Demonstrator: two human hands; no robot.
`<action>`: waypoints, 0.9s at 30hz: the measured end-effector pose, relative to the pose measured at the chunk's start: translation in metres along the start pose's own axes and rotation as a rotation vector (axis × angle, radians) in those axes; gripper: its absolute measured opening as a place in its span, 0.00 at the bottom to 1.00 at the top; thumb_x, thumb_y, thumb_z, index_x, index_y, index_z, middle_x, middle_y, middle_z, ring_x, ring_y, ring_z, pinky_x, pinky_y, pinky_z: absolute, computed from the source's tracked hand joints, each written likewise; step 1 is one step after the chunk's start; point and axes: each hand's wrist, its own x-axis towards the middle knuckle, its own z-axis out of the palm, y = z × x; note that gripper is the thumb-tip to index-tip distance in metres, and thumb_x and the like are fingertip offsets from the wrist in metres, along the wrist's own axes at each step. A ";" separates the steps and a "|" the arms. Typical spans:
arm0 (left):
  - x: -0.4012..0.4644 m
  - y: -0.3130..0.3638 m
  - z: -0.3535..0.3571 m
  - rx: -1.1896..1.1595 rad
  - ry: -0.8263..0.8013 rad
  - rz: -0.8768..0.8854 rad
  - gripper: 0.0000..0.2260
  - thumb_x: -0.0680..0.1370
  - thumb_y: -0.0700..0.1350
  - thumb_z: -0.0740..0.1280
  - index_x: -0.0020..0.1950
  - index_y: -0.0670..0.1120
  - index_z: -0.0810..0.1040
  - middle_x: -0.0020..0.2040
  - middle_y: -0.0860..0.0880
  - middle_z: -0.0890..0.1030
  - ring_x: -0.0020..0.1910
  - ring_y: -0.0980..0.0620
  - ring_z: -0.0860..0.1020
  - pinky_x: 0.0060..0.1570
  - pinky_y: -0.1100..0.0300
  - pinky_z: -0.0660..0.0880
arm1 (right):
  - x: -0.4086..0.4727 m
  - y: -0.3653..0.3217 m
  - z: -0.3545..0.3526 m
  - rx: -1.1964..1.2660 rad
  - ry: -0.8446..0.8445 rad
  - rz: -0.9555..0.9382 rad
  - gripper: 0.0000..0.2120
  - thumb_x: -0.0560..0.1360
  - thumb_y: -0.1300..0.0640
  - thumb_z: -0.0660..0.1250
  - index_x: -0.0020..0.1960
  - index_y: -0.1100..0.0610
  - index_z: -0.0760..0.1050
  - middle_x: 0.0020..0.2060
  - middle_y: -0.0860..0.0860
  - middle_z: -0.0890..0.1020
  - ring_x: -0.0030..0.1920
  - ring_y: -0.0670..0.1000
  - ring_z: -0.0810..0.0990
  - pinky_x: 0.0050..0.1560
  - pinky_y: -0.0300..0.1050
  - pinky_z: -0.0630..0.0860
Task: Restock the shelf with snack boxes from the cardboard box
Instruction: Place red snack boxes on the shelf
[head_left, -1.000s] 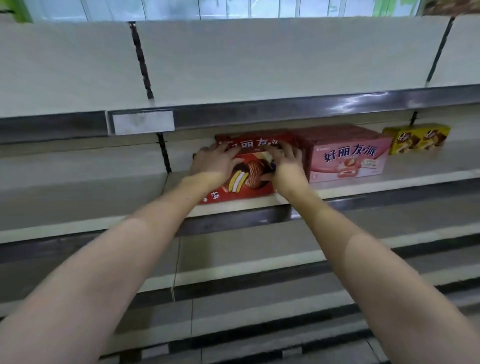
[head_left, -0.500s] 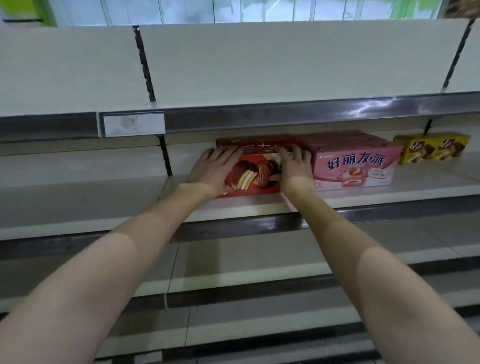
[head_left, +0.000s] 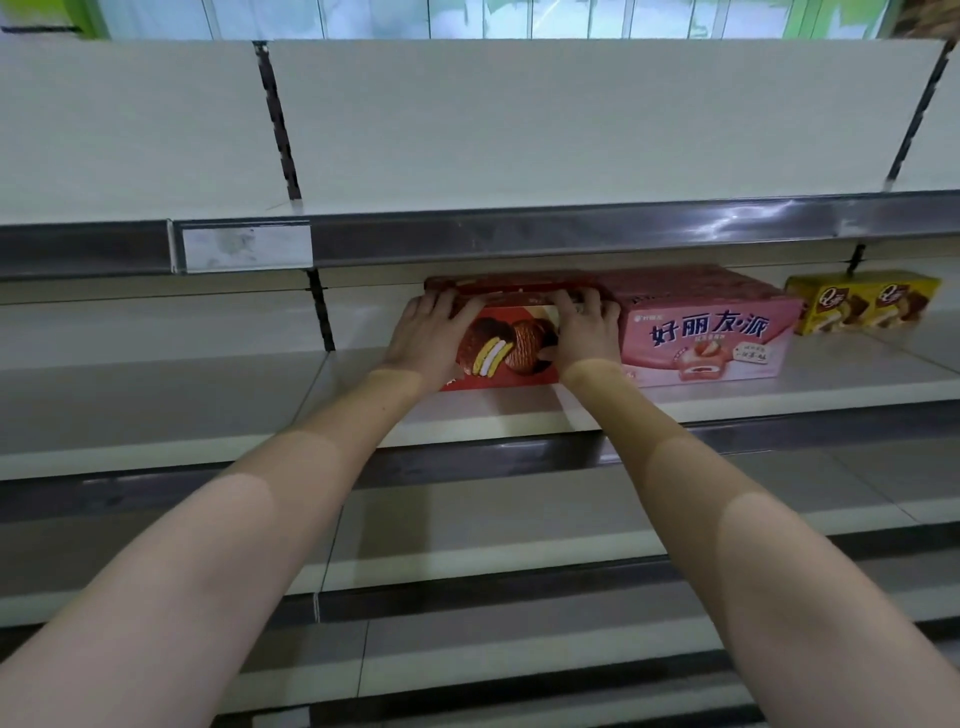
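Hands (head_left: 431, 338) on red box (head_left: 511, 343), pink 好丽友·派 box (head_left: 711, 332)

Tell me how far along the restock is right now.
Done: pink box and yellow boxes stand on the shelf. In hand: left hand and right hand press the red box beside the pink one. Left: much bare shelf to its left; the cardboard box is out of view.
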 end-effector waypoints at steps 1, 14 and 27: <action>0.001 0.003 -0.001 -0.008 0.010 -0.014 0.38 0.71 0.55 0.75 0.76 0.52 0.60 0.72 0.40 0.68 0.70 0.39 0.65 0.69 0.48 0.62 | -0.001 0.000 -0.002 0.003 -0.011 0.001 0.36 0.72 0.52 0.76 0.75 0.50 0.63 0.73 0.59 0.63 0.69 0.67 0.62 0.73 0.57 0.59; -0.008 0.008 -0.045 -0.097 -0.058 -0.147 0.24 0.77 0.50 0.64 0.73 0.52 0.68 0.73 0.45 0.69 0.72 0.40 0.63 0.69 0.44 0.61 | -0.015 -0.021 -0.033 0.572 -0.295 0.017 0.36 0.64 0.51 0.82 0.69 0.53 0.73 0.59 0.50 0.82 0.59 0.52 0.81 0.60 0.45 0.77; -0.069 -0.070 -0.084 -1.035 -0.098 -0.714 0.15 0.68 0.57 0.75 0.46 0.49 0.81 0.50 0.45 0.84 0.47 0.48 0.83 0.54 0.54 0.79 | -0.056 -0.135 -0.041 0.870 -0.708 -0.306 0.22 0.70 0.68 0.74 0.63 0.65 0.76 0.52 0.60 0.84 0.50 0.57 0.85 0.51 0.50 0.83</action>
